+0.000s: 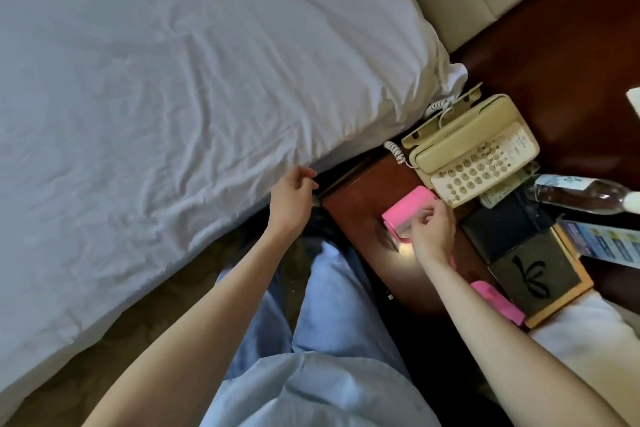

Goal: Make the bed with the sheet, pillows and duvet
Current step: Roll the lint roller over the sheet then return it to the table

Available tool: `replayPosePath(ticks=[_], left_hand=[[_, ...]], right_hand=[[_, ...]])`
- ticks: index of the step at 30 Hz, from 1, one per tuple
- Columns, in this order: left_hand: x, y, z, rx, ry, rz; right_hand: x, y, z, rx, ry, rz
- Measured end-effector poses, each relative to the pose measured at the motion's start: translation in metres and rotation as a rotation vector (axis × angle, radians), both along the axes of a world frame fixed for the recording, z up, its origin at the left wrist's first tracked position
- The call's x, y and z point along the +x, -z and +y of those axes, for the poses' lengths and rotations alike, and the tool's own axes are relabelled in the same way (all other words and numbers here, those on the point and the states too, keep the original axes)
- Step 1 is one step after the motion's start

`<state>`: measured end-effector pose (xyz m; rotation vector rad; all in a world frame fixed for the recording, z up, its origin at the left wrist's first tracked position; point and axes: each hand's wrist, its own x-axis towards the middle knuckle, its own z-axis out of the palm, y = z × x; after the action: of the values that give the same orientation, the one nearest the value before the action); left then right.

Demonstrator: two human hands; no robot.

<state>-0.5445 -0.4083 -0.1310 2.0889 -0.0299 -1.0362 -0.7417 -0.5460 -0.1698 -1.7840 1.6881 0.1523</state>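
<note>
Two hands, split duties. Left hand (pixel 294 196), fingers loosely curled and holding nothing, hangs just below the sheet (pixel 180 107) edge, which runs diagonally up-right from it; nearer hand for the tuck. Right hand (pixel 433 229) pinches a pink object (pixel 405 210) on the nightstand (pixel 360 204), away from the bed. Pillows, duvet out of view; under-mattress gap dark.

No legible text, labels or numbers anywhere.

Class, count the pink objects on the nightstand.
2: one pink object near the phone, held by the right hand; another beside the right forearm. Others may be hidden.
</note>
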Motion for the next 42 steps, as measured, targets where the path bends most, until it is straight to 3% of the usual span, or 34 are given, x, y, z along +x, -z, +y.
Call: replayPosePath(ticks=[5,12,18,22,28,35,42], left_hand=[[-0.016,0.012,-0.013,0.015,0.097,0.022],[-0.028,0.016,-0.017,0.062,0.184,0.002],[-0.037,0.007,-0.019,0.063,0.227,-0.001],[-0.035,-0.004,-0.019,0.050,0.261,-0.007],[-0.013,-0.023,-0.020,-0.021,0.280,0.033],[0.026,-0.087,-0.013,-0.186,0.328,0.477],[0.050,-0.157,0.013,-0.490,0.097,0.495]], right_hand=[[-0.023,0.017,0.001,-0.043,-0.120,0.318],[-0.038,0.032,0.011,-0.050,0.024,0.255],[-0.050,0.041,0.002,0.095,-0.066,0.330],[-0.036,0.020,0.000,0.137,-0.085,0.225],[-0.005,-0.027,0.013,0.021,-0.379,0.060],[0.047,-0.103,0.012,-0.224,-0.687,-0.200],[0.104,-0.167,0.016,-0.404,-0.877,-0.387]])
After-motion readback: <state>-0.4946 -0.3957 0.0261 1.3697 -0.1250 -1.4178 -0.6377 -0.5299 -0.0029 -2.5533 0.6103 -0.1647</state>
